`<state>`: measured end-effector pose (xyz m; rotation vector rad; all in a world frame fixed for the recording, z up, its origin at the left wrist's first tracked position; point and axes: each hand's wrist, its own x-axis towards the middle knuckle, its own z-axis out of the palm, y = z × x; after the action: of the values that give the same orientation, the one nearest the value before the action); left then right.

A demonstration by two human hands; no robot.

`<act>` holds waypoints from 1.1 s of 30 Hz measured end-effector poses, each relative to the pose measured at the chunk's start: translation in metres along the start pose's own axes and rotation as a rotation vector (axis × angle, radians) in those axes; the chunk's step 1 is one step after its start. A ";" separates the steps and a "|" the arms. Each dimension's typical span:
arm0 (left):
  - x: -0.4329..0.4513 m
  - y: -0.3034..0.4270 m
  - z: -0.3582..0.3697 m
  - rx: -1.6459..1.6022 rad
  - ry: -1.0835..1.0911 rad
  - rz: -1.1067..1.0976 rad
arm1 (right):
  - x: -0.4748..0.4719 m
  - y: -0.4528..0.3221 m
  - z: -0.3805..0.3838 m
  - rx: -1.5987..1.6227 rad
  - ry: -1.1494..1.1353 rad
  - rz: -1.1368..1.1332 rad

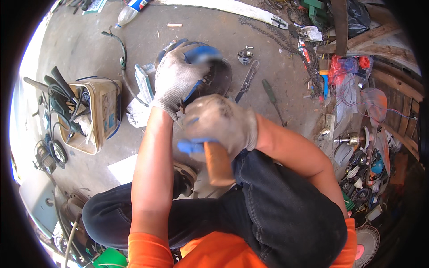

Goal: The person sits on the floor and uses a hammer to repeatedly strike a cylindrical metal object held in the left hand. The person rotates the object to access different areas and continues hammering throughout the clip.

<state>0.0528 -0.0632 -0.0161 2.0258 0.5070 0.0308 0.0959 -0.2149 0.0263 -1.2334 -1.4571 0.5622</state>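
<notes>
Both my hands wear grey work gloves with blue coating. My left hand (pixel 179 72) is closed around a dark, round metal part (pixel 219 78) that stands above the concrete floor; its fingers lie over the top and are blurred. Just below, my right hand (pixel 219 124) grips a brown wooden handle (pixel 219 167), whose thick end points towards my lap. Whatever is at the handle's other end is hidden by the glove. To the right of the round part lie a slotted metal bar (pixel 247 80), a small metal fitting with a bolt (pixel 245 56) and a green-handled screwdriver (pixel 269 92).
A cream plastic bucket (pixel 112 104) of tools and cables lies at the left, near a hose (pixel 123 63). A plastic bottle (pixel 129 15) and a long white bar (pixel 228 8) are ahead. Chains, a blue brush (pixel 325 85), wood and mixed parts crowd the right side.
</notes>
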 end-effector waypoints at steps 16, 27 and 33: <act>0.005 -0.002 -0.014 -0.273 -0.016 -0.253 | -0.048 -0.038 -0.047 0.566 0.750 0.272; 0.009 -0.008 -0.012 -0.285 -0.031 -0.260 | -0.063 -0.018 -0.042 0.699 0.939 0.233; 0.008 0.000 -0.013 -0.302 -0.043 -0.260 | -0.077 -0.003 -0.048 0.816 1.034 0.192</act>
<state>0.0570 -0.0496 -0.0118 1.6517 0.6917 -0.0894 0.1278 -0.2984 0.0105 -0.7685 -0.1782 0.4517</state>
